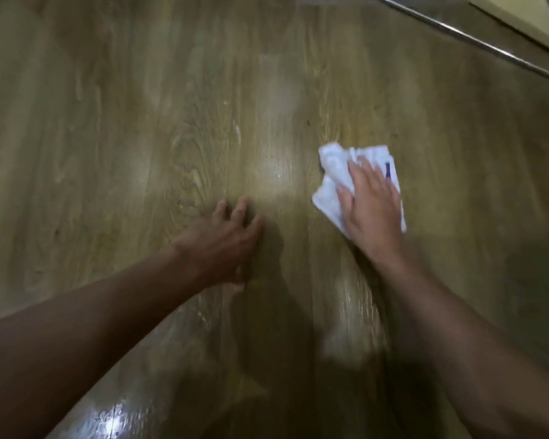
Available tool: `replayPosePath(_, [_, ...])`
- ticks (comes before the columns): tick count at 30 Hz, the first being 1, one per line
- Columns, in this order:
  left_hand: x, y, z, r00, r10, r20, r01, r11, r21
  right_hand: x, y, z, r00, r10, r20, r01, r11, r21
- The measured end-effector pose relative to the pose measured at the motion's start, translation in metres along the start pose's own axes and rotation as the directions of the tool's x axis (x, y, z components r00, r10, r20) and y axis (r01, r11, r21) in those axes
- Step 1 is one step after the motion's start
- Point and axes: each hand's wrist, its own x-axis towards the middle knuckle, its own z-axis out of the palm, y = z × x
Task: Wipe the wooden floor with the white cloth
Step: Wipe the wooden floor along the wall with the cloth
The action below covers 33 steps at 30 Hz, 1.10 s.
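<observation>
We see the white cloth (330, 172) lying crumpled on the wooden floor (124, 122), right of the middle of the view. The right hand (373, 205) rests flat on top of it, palm down. Its fingers (362, 172) are stretched out and close together, pressing the cloth to the boards rather than curling round it. They point up and slightly left. The cloth spreads out past them: a bunched fold sticks out beyond the fingertips at the far left, a flat corner shows beside the thumb, and a thin strip runs along the outer edge of the hand. A small purple mark (388, 171) on the cloth peeks out just beside the little-finger side.

The left hand (222, 239) is well apart from the cloth, nearer the middle. We find it holding nothing: the fingers are spread and only loosely bent, and the tips seem to touch the bare floor, though blur keeps us from being sure of the contact.

Between the two hands the boards catch a pale glare. A short white streak (236, 131) marks the floor above the left hand. Near the bottom left edge we notice a bright wet-looking sheen (108, 416). A metal rod (476, 42) crosses the top right corner at a slant, with a pale board (520, 20) behind it.
</observation>
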Motion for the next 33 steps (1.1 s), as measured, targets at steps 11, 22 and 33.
replayPosePath(11, [0.042, -0.001, -0.015, 0.998, -0.030, -0.056, 0.023, 0.992, -0.124, -0.096, 0.034, -0.006, 0.996, -0.062, 0.064, 0.063, 0.998, -0.023])
replayPosePath(22, [0.041, 0.003, -0.022, 0.999, -0.049, 0.009, 0.049, 0.996, -0.073, 0.057, 0.033, -0.003, 0.990, 0.128, -0.065, -0.128, 0.992, 0.000])
replayPosePath(33, [0.044, 0.008, -0.026, 0.996, -0.061, 0.059, 0.068, 0.987, -0.144, 0.059, 0.019, -0.002, 0.997, 0.070, -0.025, -0.070, 0.998, -0.008])
